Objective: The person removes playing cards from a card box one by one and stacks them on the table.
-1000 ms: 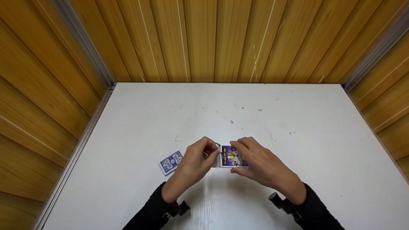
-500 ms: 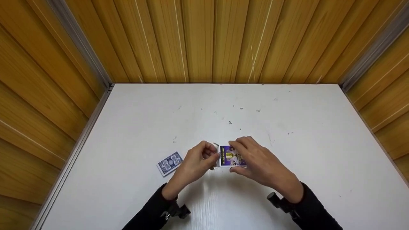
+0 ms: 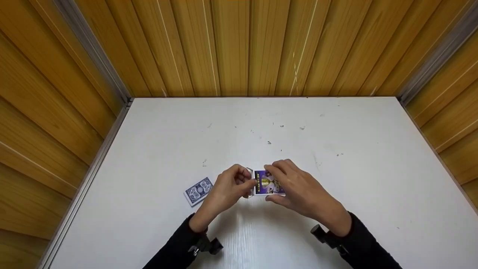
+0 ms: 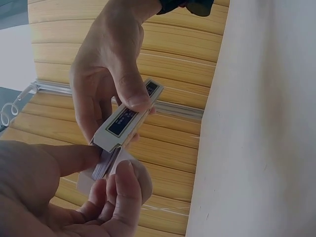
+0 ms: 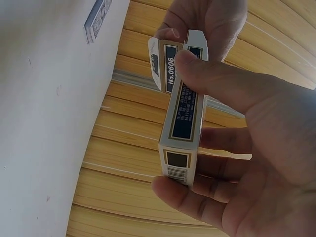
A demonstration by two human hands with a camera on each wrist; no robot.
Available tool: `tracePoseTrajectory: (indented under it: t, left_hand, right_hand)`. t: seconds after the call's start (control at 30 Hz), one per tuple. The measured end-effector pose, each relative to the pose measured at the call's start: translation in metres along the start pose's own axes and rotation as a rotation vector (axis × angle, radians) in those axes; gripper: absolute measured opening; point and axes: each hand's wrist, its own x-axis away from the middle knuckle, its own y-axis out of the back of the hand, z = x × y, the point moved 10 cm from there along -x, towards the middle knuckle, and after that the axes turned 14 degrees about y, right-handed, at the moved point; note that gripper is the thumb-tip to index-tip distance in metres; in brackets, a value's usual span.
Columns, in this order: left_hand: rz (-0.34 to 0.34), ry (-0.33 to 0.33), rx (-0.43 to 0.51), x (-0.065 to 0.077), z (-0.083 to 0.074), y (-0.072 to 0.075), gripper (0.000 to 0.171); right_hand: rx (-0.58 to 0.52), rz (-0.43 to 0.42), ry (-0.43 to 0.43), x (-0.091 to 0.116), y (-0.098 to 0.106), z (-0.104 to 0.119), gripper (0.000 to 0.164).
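In the head view my right hand [image 3: 304, 188] grips a playing-card box [image 3: 266, 182] with a purple front and a gold trophy. Its thumb lies along a narrow printed side in the right wrist view, and its fingers wrap round the other sides. The box's end towards my left hand [image 3: 229, 186] is open, its flap [image 5: 169, 66] marked "No.0606" folded out. At that mouth the edges of a stack of playing cards [image 4: 102, 165] show in the left wrist view. My left thumb and fingers pinch there, thumb on the cards, fingertips at a white flap [image 4: 138, 175].
A second pack of blue-backed cards [image 3: 198, 191] lies tilted on the white table [image 3: 168, 142], left of my left forearm. Wood-patterned panels [image 3: 231, 48] stand behind the table and at both sides. A black device [image 3: 209, 246] is strapped to each wrist.
My right hand and the box have shifted slightly left, bringing the box's open end right up to my left thumb. The left hand and the blue-backed pack have barely moved.
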Motion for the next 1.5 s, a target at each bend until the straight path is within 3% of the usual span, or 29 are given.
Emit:
tracePoseTrajectory:
  t: [0.47,0.77,0.87,0.93,1.03,1.13,1.2,1.33,1.5]
  left_hand:
    - [-0.024,-0.021,-0.036,0.000,-0.004,0.007,0.017]
    - [0.002,-0.015,0.200,0.000,-0.005,0.019,0.013]
    - [-0.012,-0.046,0.205,0.001,-0.009,0.024,0.022]
    - [-0.044,-0.096,0.156,0.005,-0.015,0.029,0.034]
    - [-0.150,-0.222,-0.022,0.015,-0.029,0.039,0.045]
    - [-0.243,-0.340,-0.200,0.025,-0.042,0.046,0.046]
    - [-0.258,-0.374,-0.281,0.027,-0.045,0.047,0.042]
    - [-0.214,-0.337,-0.386,0.026,-0.042,0.041,0.039]
    - [-0.164,-0.263,-0.493,0.024,-0.034,0.029,0.065]
  right_hand:
    - [0.001,-0.005,-0.013,0.001,0.001,-0.006,0.072]
    - [-0.010,-0.018,-0.023,0.003,0.002,-0.013,0.072]
    - [-0.008,-0.023,-0.030,0.003,0.003,-0.015,0.072]
    - [-0.006,-0.027,-0.038,0.004,0.005,-0.018,0.072]
    - [-0.009,-0.029,-0.057,0.006,0.007,-0.022,0.073]
    - [-0.016,-0.031,-0.075,0.008,0.010,-0.026,0.073]
    - [-0.020,-0.034,-0.079,0.009,0.010,-0.028,0.073]
    - [-0.024,-0.042,-0.070,0.008,0.011,-0.027,0.073]
    - [-0.024,-0.031,-0.074,0.007,0.010,-0.025,0.073]
